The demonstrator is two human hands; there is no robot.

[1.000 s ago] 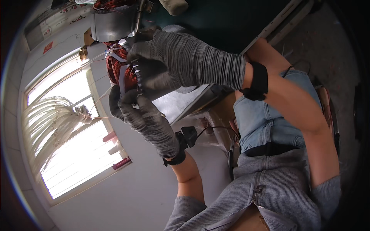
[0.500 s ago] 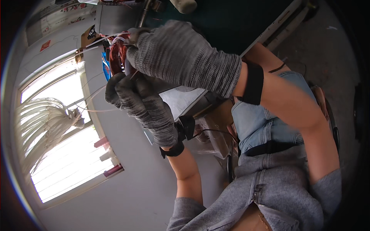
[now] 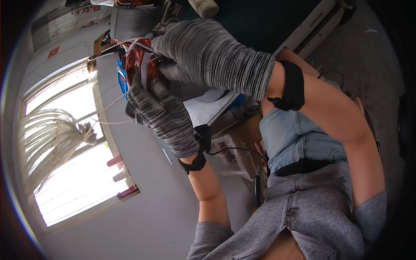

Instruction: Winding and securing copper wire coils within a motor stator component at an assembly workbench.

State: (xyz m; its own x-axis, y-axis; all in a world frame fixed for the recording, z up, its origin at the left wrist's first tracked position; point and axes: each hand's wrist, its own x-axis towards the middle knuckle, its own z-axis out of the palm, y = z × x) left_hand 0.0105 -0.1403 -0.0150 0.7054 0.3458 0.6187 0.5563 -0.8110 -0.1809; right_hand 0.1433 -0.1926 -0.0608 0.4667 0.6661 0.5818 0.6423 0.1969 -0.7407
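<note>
A bundle of reddish copper wire windings [image 3: 135, 58] with pale bands round it is at the upper left. My left hand [image 3: 162, 115], in a grey knit glove, grips the winding's lower end between thumb and fingers, beside a pale flat strip [image 3: 145, 71]. Against the winding's right side, my right hand [image 3: 199, 54] is closed, its fingers curled. The back of its glove hides whatever those fingertips hold. Thin pale strands [image 3: 110, 106] trail leftward from near my left hand.
Behind the hands lies a dark green surface [image 3: 260, 26] with a pale edge. A bright window [image 3: 78, 173] with a bunched sheer curtain [image 3: 52, 143] fills the left. Below the hands are a light panel [image 3: 206, 110] and a cardboard box [image 3: 242, 134].
My hands have drawn slightly apart, showing more of the copper winding and the pale strip. My left fingers have come up against the winding; my right hand has shifted a little rightward.
</note>
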